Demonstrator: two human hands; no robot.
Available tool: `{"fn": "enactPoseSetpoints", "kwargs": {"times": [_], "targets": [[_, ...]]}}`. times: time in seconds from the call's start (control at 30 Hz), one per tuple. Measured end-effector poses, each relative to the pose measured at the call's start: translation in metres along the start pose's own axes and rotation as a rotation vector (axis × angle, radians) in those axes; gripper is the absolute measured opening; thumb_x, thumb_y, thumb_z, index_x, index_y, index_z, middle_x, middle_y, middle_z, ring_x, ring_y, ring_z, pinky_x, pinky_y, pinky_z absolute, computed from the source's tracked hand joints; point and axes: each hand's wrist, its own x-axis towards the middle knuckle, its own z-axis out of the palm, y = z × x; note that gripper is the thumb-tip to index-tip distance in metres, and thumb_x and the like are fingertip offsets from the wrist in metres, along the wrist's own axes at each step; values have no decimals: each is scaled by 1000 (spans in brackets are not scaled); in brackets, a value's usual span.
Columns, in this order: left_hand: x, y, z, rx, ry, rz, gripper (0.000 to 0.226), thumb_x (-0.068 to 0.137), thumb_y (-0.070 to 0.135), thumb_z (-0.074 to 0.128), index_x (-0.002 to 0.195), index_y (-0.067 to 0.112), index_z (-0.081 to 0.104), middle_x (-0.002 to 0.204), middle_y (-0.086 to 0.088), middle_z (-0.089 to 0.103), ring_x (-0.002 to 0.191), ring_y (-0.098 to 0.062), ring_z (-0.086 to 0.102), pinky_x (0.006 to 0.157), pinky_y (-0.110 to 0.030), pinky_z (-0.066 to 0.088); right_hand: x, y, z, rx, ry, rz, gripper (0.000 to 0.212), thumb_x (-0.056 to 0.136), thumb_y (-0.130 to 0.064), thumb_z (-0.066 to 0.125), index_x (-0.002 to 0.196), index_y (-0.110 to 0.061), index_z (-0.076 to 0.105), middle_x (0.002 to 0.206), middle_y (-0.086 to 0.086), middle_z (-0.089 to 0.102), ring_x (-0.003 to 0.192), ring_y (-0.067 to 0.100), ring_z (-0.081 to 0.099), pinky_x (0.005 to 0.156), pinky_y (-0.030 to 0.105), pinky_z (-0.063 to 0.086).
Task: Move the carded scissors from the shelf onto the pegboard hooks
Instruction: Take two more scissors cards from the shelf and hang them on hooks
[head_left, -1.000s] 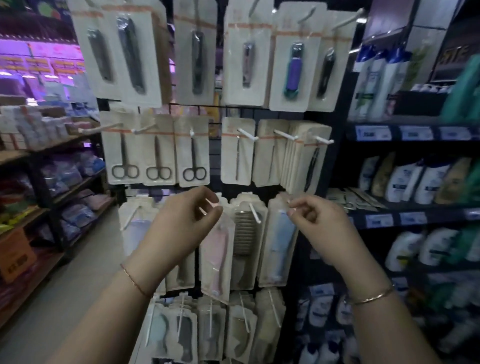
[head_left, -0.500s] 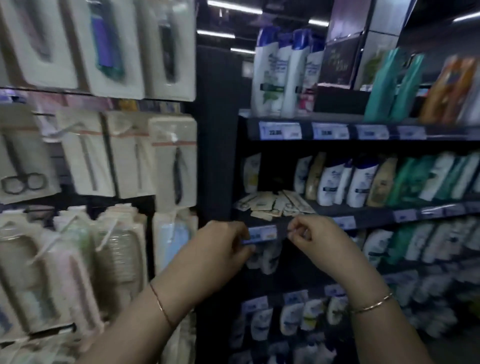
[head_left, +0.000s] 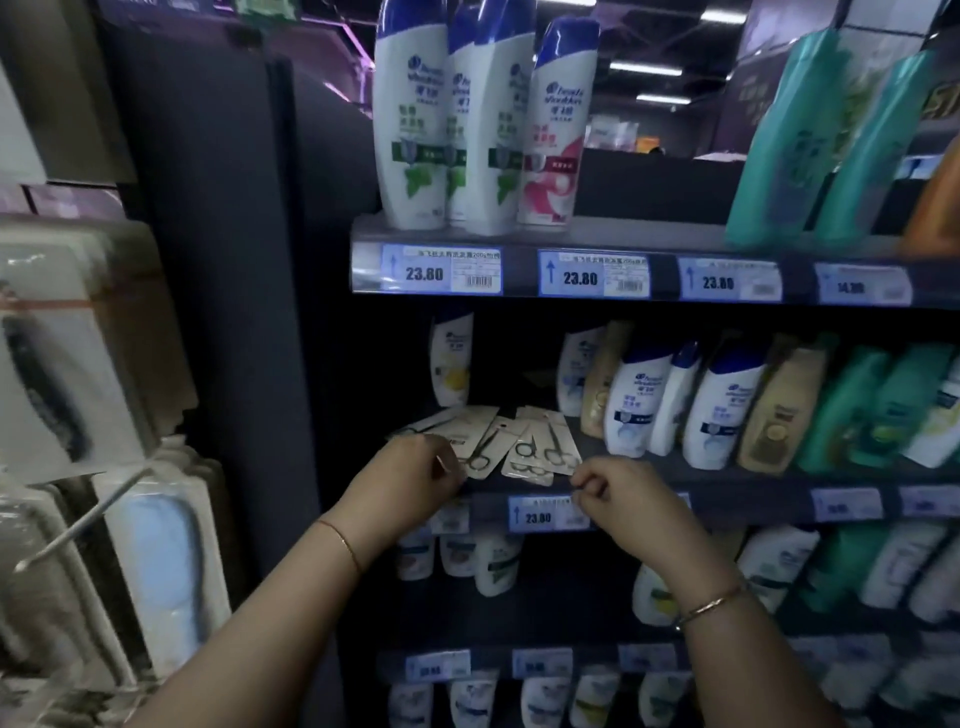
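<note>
Several carded scissors (head_left: 530, 447) lie fanned out on the dark middle shelf (head_left: 727, 491), left of the shampoo bottles. My left hand (head_left: 410, 475) rests at the left end of the pile, fingers curled down onto a card there; whether it grips the card is unclear. My right hand (head_left: 618, 493) hovers at the shelf's front edge just right of the cards, fingers curled with nothing visibly in them. At the far left, blurred, is the pegboard with carded goods and a bare white hook (head_left: 83, 522) sticking out.
White shampoo bottles (head_left: 644, 400) stand right behind and beside the cards. More bottles (head_left: 483, 119) fill the shelf above and the shelves below. Blue price tags (head_left: 537, 517) line the shelf edges. A dark upright panel (head_left: 234, 312) separates pegboard and shelving.
My view has swung right from the pegboard to the shelving. Both hands left the pegboard hooks and moved to the cards on the middle shelf.
</note>
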Motion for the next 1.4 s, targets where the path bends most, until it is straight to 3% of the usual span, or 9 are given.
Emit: {"fn": "enactPoseSetpoints", "kwargs": {"times": [0.1, 0.2, 0.4, 0.63, 0.8, 0.87, 1.1, 1.27, 1.4], "targets": [[22, -11, 10, -70, 7, -65, 8, 86, 23, 62, 83, 21, 69, 81, 10, 69, 73, -4, 64, 57, -7, 44, 20, 10, 9, 30, 28, -26, 3, 85, -17, 67, 87, -18, 69, 77, -7, 61, 65, 3, 55, 55, 9, 40], [41, -22, 20, -103, 68, -109, 8, 86, 15, 62, 87, 16, 69, 77, 10, 66, 72, -3, 61, 55, -3, 38, 34, 12, 17, 54, 113, -40, 6, 87, -15, 67, 82, -13, 69, 75, -9, 54, 63, -1, 51, 54, 6, 36], [67, -41, 34, -65, 182, -162, 23, 89, 10, 57, 107, 6, 69, 110, -16, 69, 103, -27, 63, 82, -25, 45, 54, 14, 24, 24, 199, -19, 16, 85, -24, 70, 83, -7, 69, 81, 3, 57, 71, 15, 53, 65, 24, 39], [78, -57, 45, -125, 144, -290, 27, 91, 17, 57, 114, 5, 66, 113, -16, 70, 106, -29, 63, 76, -18, 37, 63, 15, 32, -17, 189, 56, 41, 85, -42, 67, 102, -5, 68, 103, 12, 66, 95, 26, 60, 83, 33, 49], [85, -62, 44, -106, 105, -328, 22, 88, 19, 62, 106, 6, 64, 108, -14, 69, 95, -25, 62, 71, -22, 38, 66, 15, 38, 53, 200, 85, 54, 77, -40, 76, 113, 0, 65, 108, 15, 66, 95, 26, 61, 75, 26, 44], [88, -63, 43, -87, 83, -327, 19, 86, 18, 63, 101, 7, 63, 106, -14, 69, 90, -24, 61, 69, -24, 39, 67, 16, 37, 123, 159, 108, 56, 75, -36, 79, 114, 1, 62, 107, 15, 67, 96, 28, 62, 79, 32, 50], [93, -64, 39, -158, 48, -310, 34, 79, 16, 73, 110, 8, 62, 113, -10, 67, 97, -21, 61, 77, -25, 43, 76, 17, 30, 225, -25, 131, 32, 73, -22, 81, 101, -16, 66, 107, 14, 66, 106, 30, 57, 91, 39, 51], [86, -63, 38, -390, 181, -260, 20, 84, 8, 64, 102, 10, 57, 98, -10, 68, 91, -26, 65, 77, -36, 56, 75, 19, 31, 307, -23, 162, 24, 88, -23, 65, 108, -17, 54, 104, 1, 61, 92, 18, 58, 68, 27, 44], [76, -58, 36, -530, 285, -200, 19, 83, 10, 66, 79, 23, 54, 76, 3, 65, 67, -5, 64, 53, -17, 48, 70, 17, 28, 362, 60, 154, 12, 90, -22, 61, 99, -20, 54, 94, -2, 63, 78, 11, 57, 57, 21, 40]]}}
